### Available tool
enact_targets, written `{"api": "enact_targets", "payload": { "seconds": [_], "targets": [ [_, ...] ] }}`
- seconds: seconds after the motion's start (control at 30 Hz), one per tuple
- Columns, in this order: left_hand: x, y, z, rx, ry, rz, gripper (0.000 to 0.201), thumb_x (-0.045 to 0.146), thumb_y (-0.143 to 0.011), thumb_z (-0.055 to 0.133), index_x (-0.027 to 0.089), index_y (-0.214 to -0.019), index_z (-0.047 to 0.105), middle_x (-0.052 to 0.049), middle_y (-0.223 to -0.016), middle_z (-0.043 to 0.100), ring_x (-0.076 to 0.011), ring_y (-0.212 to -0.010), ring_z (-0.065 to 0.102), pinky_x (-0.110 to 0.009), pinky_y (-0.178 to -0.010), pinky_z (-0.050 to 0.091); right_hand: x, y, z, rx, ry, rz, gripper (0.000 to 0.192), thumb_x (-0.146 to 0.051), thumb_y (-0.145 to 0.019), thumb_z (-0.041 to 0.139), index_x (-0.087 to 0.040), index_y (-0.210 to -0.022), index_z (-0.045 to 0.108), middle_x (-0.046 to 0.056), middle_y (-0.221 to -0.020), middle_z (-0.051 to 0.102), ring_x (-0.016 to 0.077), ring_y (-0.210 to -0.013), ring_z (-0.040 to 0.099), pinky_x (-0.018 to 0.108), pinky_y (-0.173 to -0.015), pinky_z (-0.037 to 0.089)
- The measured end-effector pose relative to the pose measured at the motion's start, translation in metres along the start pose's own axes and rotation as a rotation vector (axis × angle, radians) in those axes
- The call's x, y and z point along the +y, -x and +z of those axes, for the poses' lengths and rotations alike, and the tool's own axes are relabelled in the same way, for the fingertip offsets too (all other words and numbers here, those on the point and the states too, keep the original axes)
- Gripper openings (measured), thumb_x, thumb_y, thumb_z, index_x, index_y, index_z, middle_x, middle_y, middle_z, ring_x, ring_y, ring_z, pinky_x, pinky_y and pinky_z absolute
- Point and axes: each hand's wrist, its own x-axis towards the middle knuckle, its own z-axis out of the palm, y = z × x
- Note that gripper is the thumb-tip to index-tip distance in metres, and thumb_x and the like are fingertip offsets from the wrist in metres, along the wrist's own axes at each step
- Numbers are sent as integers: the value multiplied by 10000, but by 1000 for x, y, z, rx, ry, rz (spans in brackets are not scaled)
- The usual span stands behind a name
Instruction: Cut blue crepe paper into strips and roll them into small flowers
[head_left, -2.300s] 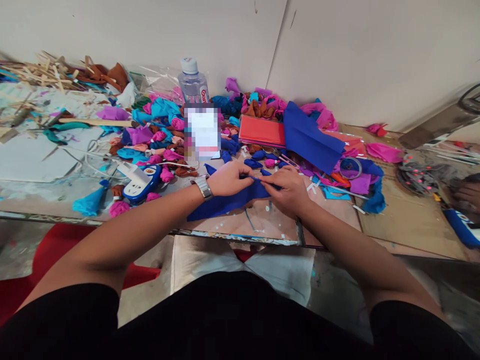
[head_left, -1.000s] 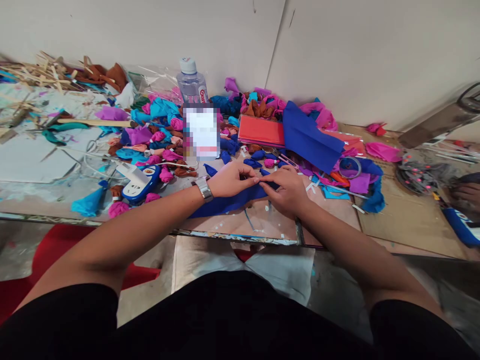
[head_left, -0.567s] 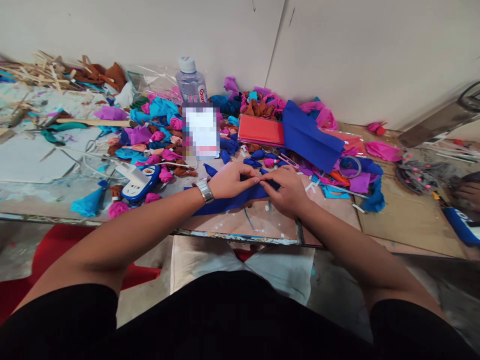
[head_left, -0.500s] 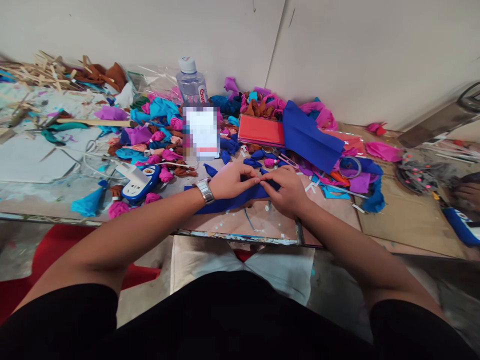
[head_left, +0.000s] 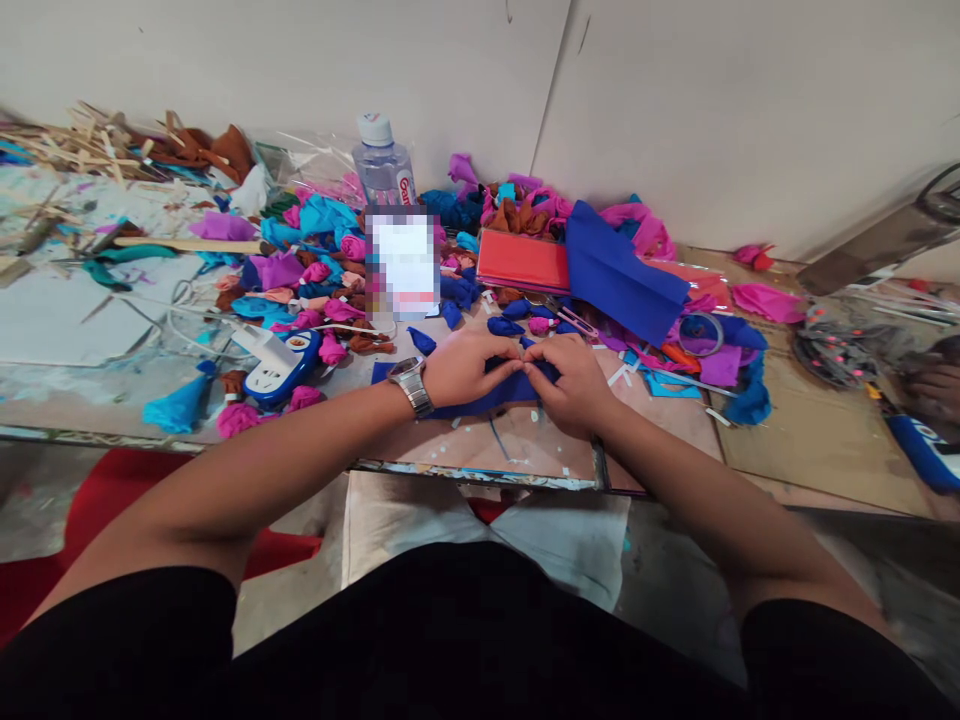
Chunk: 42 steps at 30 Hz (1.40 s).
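Observation:
A long strip of dark blue crepe paper [head_left: 491, 397] lies on the worn table [head_left: 525, 450] in front of me. My left hand [head_left: 465, 365], with a metal watch on its wrist, pinches the strip near its middle. My right hand [head_left: 574, 385] pinches it right beside the left, fingertips almost touching. The strip's free end pokes out past my left wrist. Small rolled blue paper buds [head_left: 506, 326] lie just beyond my fingers.
Behind my hands are heaps of pink, blue, brown and purple paper buds [head_left: 322, 290], a water bottle [head_left: 384, 165], a red paper pad [head_left: 523, 262], a folded blue sheet [head_left: 619, 275], a white and blue glue gun [head_left: 281, 360], a tape roll [head_left: 701, 335]. Another person's hand [head_left: 934, 385] rests far right.
The blue strip has been drawn in toward my hands, so less of it trails to the left. My fingertips have moved closer together on it.

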Motion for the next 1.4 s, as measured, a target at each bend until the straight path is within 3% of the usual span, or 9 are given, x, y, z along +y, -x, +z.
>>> {"api": "enact_targets", "payload": {
  "seconds": [0.23, 0.93, 1.2, 1.4],
  "targets": [
    [-1, -1, 1, -9, -28, 30, 322, 415, -1058, 527, 199, -1054, 765, -60, -1009, 812, -212, -910, 740, -331, -810, 492, -1, -1, 1, -6, -16, 25, 69, -261, -986, 595, -240, -954, 652, 50, -937, 756, 250, -919, 670, 424, -871, 425],
    [-3, 0, -2, 2, -62, 31, 188, 310, -917, 617, 194, -991, 745, -32, -917, 791, -199, -813, 711, -320, -747, 474, 6, 1, 3, 57, -29, -27, 74, -313, -990, 656, -247, -987, 690, 41, -959, 781, 255, -926, 700, 435, -899, 449],
    [-2, 1, -3, 24, 29, 42, 213, 325, -967, 582, 190, -970, 746, -21, -894, 787, -177, -788, 707, -306, -749, 491, 5, 0, 3, 62, -34, -33, 57, -307, -986, 658, -258, -993, 686, 37, -958, 783, 254, -924, 700, 439, -901, 456],
    [-6, 1, 3, 14, -36, 158, 198, 293, -980, 584, 194, -1005, 754, -40, -965, 810, -190, -860, 740, -312, -784, 506, 1, 0, 2, 34, -68, -46, 49, -228, -952, 636, -245, -927, 675, 28, -909, 772, 240, -878, 687, 423, -866, 439]
  ]
}}
